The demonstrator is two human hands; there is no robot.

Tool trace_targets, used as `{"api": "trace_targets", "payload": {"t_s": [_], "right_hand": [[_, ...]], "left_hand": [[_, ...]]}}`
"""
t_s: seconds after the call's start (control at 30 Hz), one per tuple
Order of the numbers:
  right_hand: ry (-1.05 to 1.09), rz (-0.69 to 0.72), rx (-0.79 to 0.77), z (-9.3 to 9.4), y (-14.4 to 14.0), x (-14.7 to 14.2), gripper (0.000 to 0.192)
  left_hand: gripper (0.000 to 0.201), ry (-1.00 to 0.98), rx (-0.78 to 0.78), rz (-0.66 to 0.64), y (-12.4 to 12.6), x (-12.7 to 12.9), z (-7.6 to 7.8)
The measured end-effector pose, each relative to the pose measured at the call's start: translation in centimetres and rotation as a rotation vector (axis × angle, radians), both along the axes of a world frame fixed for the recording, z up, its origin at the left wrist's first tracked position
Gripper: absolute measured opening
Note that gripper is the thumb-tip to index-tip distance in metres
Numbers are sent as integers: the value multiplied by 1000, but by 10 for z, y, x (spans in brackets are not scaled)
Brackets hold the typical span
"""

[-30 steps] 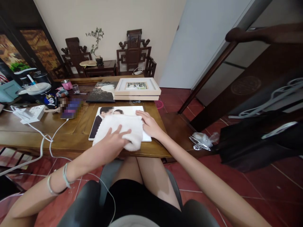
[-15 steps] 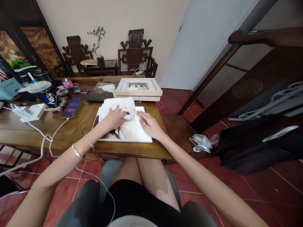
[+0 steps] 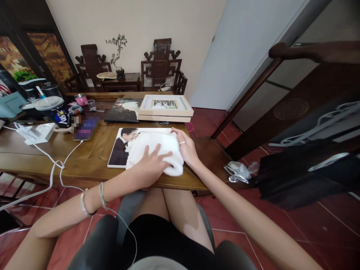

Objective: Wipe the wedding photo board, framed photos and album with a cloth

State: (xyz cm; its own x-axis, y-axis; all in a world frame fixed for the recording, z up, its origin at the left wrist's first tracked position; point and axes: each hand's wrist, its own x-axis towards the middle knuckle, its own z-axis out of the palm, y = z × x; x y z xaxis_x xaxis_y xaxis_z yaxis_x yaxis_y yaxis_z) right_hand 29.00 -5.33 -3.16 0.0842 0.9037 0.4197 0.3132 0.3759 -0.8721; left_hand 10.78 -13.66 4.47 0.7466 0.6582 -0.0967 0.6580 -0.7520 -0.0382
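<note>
- Cloth [image 3: 157, 150]: white, bunched, lying on the right half of the photo print [image 3: 119, 152], reaching its near right corner.
- Print lies flat on the table [image 3: 84, 165], near the front edge; its left part, showing a dark suit, is uncovered.
- Left hand [image 3: 149, 167]: fingers spread, palm pressed flat on the cloth's near side.
- Right hand [image 3: 187, 148]: fingers together, laid against the cloth's right edge at the print's right side; ring on one finger.
- Frame [image 3: 165, 107]: pale wood, stacked beyond the print, apart from it.
- Dark album [image 3: 122, 110] just left of the frame.
- Power strip [image 3: 38, 133] and white cable [image 3: 60, 165] on the table's left.
</note>
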Motion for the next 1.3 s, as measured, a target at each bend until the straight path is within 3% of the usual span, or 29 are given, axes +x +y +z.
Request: {"api": "trace_targets", "payload": {"t_s": [0.13, 0.23, 0.4, 0.53, 0.63, 0.77, 0.9, 1.13, 1.3], "right_hand": [[28, 32, -18, -5, 4, 1, 41], [-85, 67, 8, -4, 2, 0, 30], [-333, 102, 49, -4, 1, -2, 32], [-388, 108, 75, -5, 2, -2, 35], [-414, 103, 81, -5, 2, -1, 34], [-428, 94, 79, -5, 2, 0, 33], [-403, 98, 55, -6, 2, 0, 38], [-362, 91, 40, -5, 2, -2, 38], [-292, 77, 25, -4, 2, -2, 38]], "left_hand": [[43, 3, -8, -65, -33, -12, 13], [37, 5, -30, 11, -28, -25, 23], [31, 1, 10, 238, 36, -34, 22], [32, -246, -30, 116, 90, -16, 17], [27, -334, -89, 12, 116, 8, 15], [26, -268, -109, 78, 133, 24, 13], [26, -242, -79, 159, 130, -1, 12], [30, -238, 38, 282, 86, -89, 11], [36, -217, 95, 398, 68, -107, -9]]}}
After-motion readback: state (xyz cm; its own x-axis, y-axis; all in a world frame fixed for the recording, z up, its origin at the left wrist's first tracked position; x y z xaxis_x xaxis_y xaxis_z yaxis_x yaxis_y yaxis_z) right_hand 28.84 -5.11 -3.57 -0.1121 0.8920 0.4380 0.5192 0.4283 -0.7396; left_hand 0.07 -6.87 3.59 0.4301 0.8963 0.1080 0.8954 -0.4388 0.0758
